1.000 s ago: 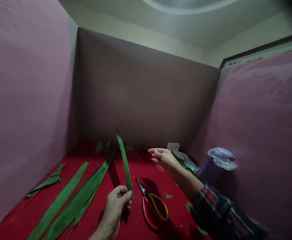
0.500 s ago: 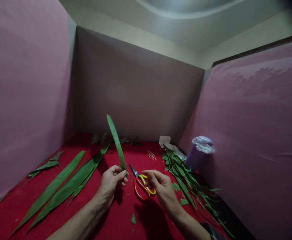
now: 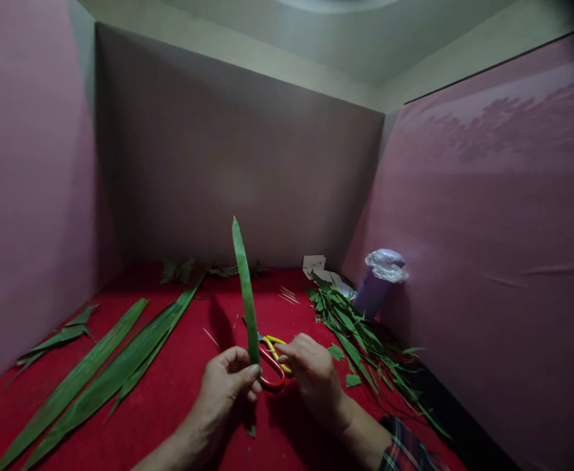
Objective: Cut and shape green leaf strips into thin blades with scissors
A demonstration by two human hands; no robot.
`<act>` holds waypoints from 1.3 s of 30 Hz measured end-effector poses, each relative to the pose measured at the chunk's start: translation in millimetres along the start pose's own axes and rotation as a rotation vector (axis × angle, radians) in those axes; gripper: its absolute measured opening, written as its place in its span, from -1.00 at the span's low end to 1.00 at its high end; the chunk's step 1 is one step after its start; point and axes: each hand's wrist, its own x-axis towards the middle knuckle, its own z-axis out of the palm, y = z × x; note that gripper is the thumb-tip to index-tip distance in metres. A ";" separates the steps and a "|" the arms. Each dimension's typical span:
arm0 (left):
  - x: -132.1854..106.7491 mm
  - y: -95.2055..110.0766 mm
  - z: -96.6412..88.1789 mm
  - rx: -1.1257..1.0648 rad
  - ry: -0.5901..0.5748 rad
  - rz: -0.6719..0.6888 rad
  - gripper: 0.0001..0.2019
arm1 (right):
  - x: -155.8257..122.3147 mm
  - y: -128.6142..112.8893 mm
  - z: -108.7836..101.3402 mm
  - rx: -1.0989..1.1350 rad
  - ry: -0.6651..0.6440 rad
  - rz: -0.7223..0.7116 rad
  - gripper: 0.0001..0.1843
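My left hand is closed in a pinch on the lower part of a long narrow green leaf strip, which stands nearly upright above the red cloth. My right hand rests over the red and yellow scissors lying just behind the strip. Its fingers curl at the scissors' handles, and I cannot make out whether they grip them.
Long green leaves lie flat at the left. A heap of cut leaf scraps runs along the right side. A purple cup with a plastic liner stands at the back right. Pink walls enclose the surface on three sides.
My right hand came back from the far right to the scissors. My left hand brought the leaf strip from a leftward lean to nearly upright. The view shifted right.
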 end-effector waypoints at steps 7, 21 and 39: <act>6.8 0.3 -8.8 0.037 0.118 0.044 -0.73 | 1.8 4.2 -0.8 -0.053 -0.042 -0.087 -0.90; 15.5 10.4 -15.3 0.174 0.144 0.130 -0.75 | -9.4 -6.8 8.2 0.112 0.120 0.197 -0.88; 2.3 9.0 -6.9 -0.040 -0.109 -0.017 -0.86 | -9.4 -22.6 11.3 0.438 0.067 0.388 -0.93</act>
